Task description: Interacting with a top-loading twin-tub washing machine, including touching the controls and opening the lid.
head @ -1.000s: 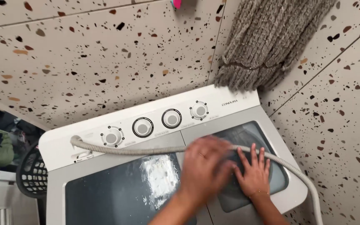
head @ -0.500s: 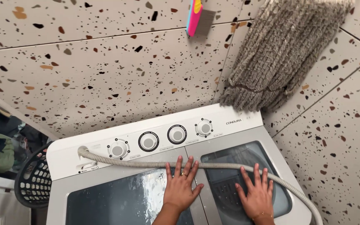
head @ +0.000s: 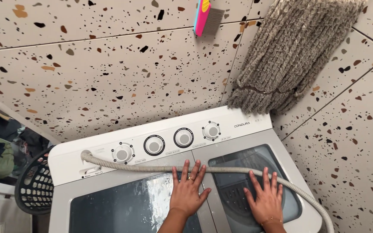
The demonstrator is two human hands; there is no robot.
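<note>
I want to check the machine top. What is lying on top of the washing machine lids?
A grey ribbed hose lies across both lids, and the left hand and right hand rest flat there. The drums beneath stay unclear.

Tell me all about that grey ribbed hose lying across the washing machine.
The hose is pale grey, corrugated and looks like flexible plastic. It starts at a port on the left of the white control panel, runs across both lids, then curves down over the right edge. The left hand and right hand lie flat, fingertips reaching it.
</note>
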